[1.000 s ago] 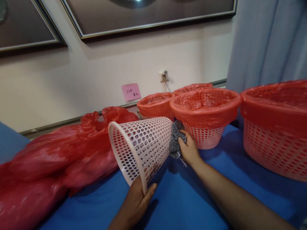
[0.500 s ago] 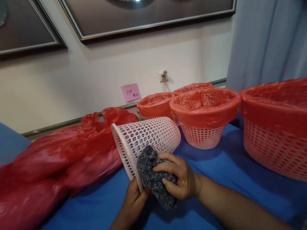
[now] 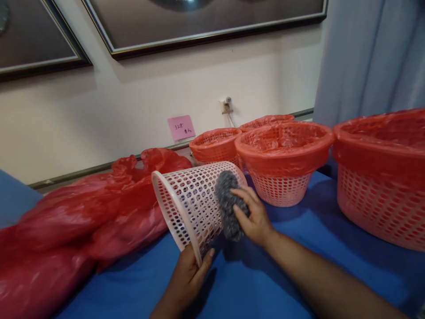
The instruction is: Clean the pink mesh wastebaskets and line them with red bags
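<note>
A white perforated plastic wastebasket [image 3: 189, 190] lies tilted on its side above the blue cloth, its open mouth toward the left. My left hand [image 3: 189, 274] grips its rim from below, thumb outside and fingers hidden within the mouth. In my right hand [image 3: 254, 217] is a dark grey fuzzy cloth [image 3: 229, 206], pressed against the outside of the wastebasket near its base. The cloth is slightly blurred.
Red plastic bags [image 3: 89, 208] heap up on the left. Behind and right stand baskets lined with red bags, among them a middle one [image 3: 282, 177] and a large one [image 3: 381, 195]. A pink note [image 3: 181, 128] and a socket [image 3: 226, 106] are on the wall.
My right hand has slid the cloth up and right along the wastebasket, from near the rim toward the base. My left hand keeps its hold on the rim.
</note>
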`<action>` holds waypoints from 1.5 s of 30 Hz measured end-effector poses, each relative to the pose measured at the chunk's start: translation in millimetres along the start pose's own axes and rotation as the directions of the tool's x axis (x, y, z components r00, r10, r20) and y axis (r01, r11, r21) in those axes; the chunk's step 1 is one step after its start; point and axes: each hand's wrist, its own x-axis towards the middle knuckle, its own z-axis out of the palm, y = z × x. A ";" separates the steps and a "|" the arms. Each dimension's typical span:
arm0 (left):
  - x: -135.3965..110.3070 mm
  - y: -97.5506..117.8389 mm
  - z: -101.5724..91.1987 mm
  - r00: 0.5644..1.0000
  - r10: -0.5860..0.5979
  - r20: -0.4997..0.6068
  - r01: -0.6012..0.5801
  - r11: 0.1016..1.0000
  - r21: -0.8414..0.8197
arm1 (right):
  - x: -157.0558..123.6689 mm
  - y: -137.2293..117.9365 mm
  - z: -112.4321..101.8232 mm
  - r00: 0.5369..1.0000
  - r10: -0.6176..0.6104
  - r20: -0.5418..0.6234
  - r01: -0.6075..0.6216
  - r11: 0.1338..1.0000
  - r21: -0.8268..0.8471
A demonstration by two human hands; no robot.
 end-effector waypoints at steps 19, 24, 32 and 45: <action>-8.4 -7.0 -0.8 0.966 -0.131 -0.225 0.083 0.974 -0.212 | -5.3 -3.6 4.2 0.995 0.093 -0.045 -0.086 0.986 0.144; -10.7 -5.7 0.2 0.959 -0.111 -0.262 0.065 0.982 -0.179 | 6.0 31.9 12.3 0.863 0.431 -0.264 -0.400 0.902 0.165; -11.5 -11.0 3.6 0.944 -0.022 -0.329 -0.009 0.996 -0.091 | 3.4 43.8 15.9 0.853 0.328 -0.405 -0.329 0.942 0.070; -17.0 -17.8 7.5 0.948 0.181 -0.263 -0.147 0.978 0.145 | -2.0 25.5 12.9 0.967 0.222 -0.128 -0.241 0.957 -0.164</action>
